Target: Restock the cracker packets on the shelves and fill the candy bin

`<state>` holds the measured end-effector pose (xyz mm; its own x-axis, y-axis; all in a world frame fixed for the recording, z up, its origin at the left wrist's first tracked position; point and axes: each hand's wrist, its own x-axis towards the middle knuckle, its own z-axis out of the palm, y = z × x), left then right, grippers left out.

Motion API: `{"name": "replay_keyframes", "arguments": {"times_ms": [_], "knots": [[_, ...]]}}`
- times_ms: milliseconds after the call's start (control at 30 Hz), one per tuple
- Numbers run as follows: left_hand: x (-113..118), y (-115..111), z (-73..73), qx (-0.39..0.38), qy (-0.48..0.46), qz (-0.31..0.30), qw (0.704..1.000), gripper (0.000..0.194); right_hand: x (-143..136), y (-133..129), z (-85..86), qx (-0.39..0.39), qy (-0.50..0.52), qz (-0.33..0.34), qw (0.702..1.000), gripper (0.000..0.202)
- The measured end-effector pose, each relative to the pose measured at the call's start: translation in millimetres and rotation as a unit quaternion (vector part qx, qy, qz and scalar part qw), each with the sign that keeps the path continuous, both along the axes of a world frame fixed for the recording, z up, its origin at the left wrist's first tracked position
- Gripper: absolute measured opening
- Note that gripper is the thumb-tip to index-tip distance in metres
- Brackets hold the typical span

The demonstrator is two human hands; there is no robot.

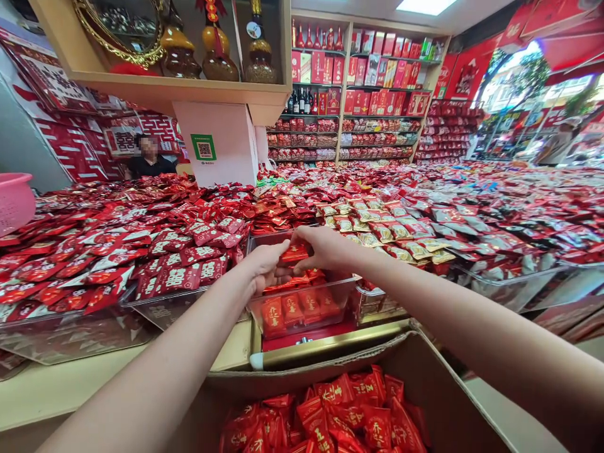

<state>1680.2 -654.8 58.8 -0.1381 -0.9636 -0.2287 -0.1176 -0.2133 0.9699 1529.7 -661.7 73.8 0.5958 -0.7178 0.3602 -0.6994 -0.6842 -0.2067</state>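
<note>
Over a clear plastic bin, my left hand and my right hand meet with curled fingers around a small red wrapped packet. My left thumb lies along one side of it, and my right hand arches over the other side. Below them, similar red packets with gold lettering stand in a row against the bin's front wall. An open cardboard box is closest to me, holding a loose heap of red packets of the same look. What the packets contain is hidden.
Packed bins of dark red packets lie left, and cream-and-gold packets right. A pink basket stands far left. A white pillar and an overhanging display case rise ahead. A person sits behind the counter.
</note>
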Motion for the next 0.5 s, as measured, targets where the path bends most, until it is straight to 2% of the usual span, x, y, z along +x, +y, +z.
{"name": "replay_keyframes", "arguments": {"times_ms": [133, 300, 367, 433, 500], "knots": [[-6, 3, -6.2, 0.022, -0.036, -0.007, 0.999, 0.023, -4, 1, 3.0, -0.041, 0.163, -0.036, 0.985, 0.023], [0, 1, -18.6, -0.012, -0.065, 0.031, 0.997, 0.019, -4, -4, 0.3, 0.04, 0.308, -0.034, 0.95, 0.021], [2, 2, -20.2, -0.019, -0.055, 0.029, 0.998, 0.019, 0, -10, -5.9, 0.093, 0.31, -0.03, 0.946, 0.016], [2, 2, -20.4, -0.026, -0.048, 0.026, 0.998, 0.017, 5, -18, -16.6, 0.145, 0.267, -0.029, 0.952, 0.011], [2, 3, -20.3, -0.033, -0.043, 0.024, 0.998, 0.017, 10, -27, -30.0, 0.176, 0.203, -0.03, 0.963, 0.02]]}}
